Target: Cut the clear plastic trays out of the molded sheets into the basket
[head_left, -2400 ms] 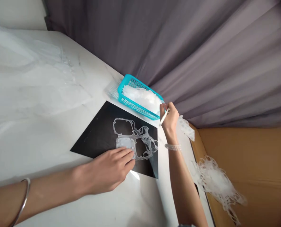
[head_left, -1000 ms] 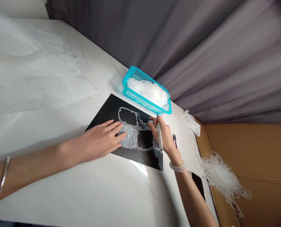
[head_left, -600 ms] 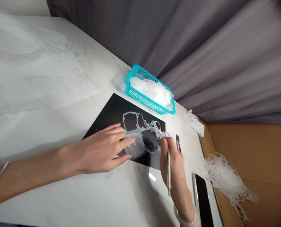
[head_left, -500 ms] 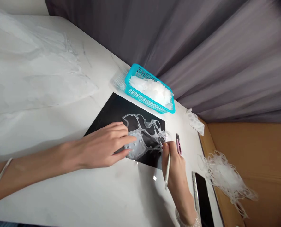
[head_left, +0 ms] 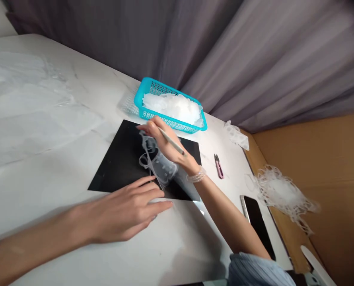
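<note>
Grey curtain drops behind the far edge of a white table, where a black mat lies in front of a turquoise basket. Between the mat's centre and right edge is a clear plastic sheet, apparently mostly worked through: several loops look hollow and twisted, and one filled panel seems left in the frame. Loosely spread, the left hand crosses the mat's near edge, fingertips at the sheet, gripping nothing that shows. Fingers curled, the right hand holds a slim pale tool over the sheet's far end; whether it also pinches the plastic cannot be told. Heaped white pieces in the basket look like finished ones. Beyond the table's right edge, tangled strips, probably offcuts, lie at a cardboard box; its depth is hidden.
</note>
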Demonstrator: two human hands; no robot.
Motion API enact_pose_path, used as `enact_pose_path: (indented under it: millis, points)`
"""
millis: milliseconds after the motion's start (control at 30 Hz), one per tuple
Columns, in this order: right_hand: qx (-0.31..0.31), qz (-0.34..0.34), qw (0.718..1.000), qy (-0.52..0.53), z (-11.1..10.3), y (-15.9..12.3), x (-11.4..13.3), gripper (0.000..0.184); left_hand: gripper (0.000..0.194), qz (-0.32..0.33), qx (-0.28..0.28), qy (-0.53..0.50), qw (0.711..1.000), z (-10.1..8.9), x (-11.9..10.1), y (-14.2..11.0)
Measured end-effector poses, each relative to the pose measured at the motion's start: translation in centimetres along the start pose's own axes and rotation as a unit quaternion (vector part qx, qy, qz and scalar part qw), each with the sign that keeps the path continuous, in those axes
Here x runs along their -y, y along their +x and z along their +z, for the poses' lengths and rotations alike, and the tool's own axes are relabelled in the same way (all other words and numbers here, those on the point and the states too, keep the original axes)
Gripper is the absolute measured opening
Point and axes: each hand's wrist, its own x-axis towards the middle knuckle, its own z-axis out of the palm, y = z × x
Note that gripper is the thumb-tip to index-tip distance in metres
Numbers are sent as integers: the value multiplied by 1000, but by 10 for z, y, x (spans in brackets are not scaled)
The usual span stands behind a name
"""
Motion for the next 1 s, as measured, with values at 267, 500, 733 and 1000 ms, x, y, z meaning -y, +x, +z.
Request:
enact_pose_path:
  millis: [267,500,733,1000]
  points:
    - [-39,-9,996,-75,-14,-7,27,47,41,-40,-78,192,977,11,-1,1]
    - [-80,114,990,21,-15,-96,11,33,39,-117,-44,298,946,22,-15,-7]
    - [11,95,995,-32,-5,-124,14,23,36,-137,-47,305,941,25,-22,-7]
    - [28,44,994,-94,5,-122,11,20,35,-145,-54,287,945,26,-23,-10]
